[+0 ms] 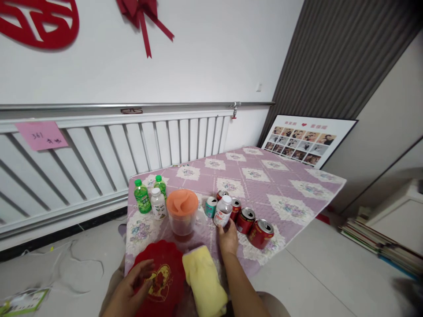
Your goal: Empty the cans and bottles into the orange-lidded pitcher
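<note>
The white-capped bottle (222, 213) leaned slightly right, just beyond the right hand (229, 237), whose fingers were closed on its lower part, partly hiding 1 red can (222, 193). The left hand (134, 284), farther away, was half-open and empty; whether the bottle's base touched the tabletop (264, 189) was unclear.

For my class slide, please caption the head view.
Right hand grasping a white-capped bottle beside drink cans; left hand open over a red tray.

Soft, even light; stretched, blurred edges
</note>
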The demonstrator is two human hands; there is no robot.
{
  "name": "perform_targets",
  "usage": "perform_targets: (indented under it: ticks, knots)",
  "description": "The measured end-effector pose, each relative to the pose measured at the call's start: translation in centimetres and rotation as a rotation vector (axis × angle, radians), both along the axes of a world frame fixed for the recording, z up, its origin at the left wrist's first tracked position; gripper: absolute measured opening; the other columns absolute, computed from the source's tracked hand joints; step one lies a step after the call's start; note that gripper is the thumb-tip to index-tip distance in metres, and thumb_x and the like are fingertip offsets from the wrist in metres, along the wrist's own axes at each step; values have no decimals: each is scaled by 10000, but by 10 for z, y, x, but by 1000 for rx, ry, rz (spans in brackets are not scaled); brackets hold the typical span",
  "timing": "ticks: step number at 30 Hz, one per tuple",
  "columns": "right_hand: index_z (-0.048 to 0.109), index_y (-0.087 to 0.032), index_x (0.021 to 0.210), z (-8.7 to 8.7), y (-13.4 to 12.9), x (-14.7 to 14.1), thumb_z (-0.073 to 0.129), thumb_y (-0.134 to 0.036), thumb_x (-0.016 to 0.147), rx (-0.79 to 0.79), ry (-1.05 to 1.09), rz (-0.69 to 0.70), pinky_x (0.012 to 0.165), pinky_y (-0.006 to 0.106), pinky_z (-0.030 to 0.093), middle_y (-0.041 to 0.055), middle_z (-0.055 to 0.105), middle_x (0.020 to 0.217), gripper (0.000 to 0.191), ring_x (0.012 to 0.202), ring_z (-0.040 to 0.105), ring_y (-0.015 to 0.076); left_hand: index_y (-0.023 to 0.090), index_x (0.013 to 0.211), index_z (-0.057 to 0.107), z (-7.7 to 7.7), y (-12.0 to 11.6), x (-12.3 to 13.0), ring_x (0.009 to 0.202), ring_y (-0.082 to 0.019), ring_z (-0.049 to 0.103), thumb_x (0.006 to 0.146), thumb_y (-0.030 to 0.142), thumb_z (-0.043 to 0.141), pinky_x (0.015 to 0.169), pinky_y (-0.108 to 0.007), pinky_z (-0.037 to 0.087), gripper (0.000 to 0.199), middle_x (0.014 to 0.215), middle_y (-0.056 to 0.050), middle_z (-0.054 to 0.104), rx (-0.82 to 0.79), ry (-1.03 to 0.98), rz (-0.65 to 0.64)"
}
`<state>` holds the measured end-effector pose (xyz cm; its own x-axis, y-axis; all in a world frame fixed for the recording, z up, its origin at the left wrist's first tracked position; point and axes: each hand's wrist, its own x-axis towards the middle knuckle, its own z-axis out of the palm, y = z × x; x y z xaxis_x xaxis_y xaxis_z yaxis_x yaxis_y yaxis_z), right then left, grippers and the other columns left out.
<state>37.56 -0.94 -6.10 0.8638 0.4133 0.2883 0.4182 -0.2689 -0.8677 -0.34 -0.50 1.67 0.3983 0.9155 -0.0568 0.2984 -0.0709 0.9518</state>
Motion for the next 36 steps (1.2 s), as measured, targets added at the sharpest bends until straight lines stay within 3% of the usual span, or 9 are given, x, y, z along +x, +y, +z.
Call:
perform_targets:
  ticks: [5, 13, 26, 31, 36]
  knots:
    - [602, -139, 1164, 2, -8, -2, 561, -440, 739, 31, 16, 14, 902, 409, 507, 172, 710, 1115, 522, 1005, 669, 295, 249, 1160, 662, 2, -6, -9, 1102, -261, 705, 776, 537, 700, 958, -362, 590, 482, 1160, -72, 746, 3, -31, 22]
    - [613, -223, 808, 9, -35, -7, 483, -480, 728, -28, 11, 34, 768, 407, 503, 112, 723, 808, 298, 795, 665, 296, 227, 1141, 661, 3, -19, -21, 1056, -261, 717, 733, 541, 699, 943, -369, 591, 516, 1152, -100, 742, 6, -87, 84]
    - [595, -235, 772, 11, -53, -16, 423, -498, 739, -97, -81, 146, 798, 394, 497, 129, 730, 854, 316, 827, 668, 293, 238, 1106, 692, 2, -46, -45, 1027, -277, 717, 714, 456, 716, 919, -391, 591, 449, 1139, -89, 748, 44, -110, 143]
    - [632, -204, 867, 12, -52, -18, 406, -506, 750, -130, -100, 168, 814, 407, 502, 148, 736, 927, 394, 868, 676, 296, 218, 1060, 700, 7, -35, -44, 1042, -296, 714, 683, 489, 736, 944, -416, 579, 466, 1080, -99, 763, 50, -183, 206]
    - [656, -199, 919, 15, -53, -22, 404, -519, 773, -181, -120, 252, 815, 401, 510, 143, 749, 958, 432, 882, 689, 296, 202, 1105, 671, 23, -1, -33, 1039, -284, 709, 676, 469, 737, 943, -423, 571, 510, 1094, -106, 751, 70, -191, 233]
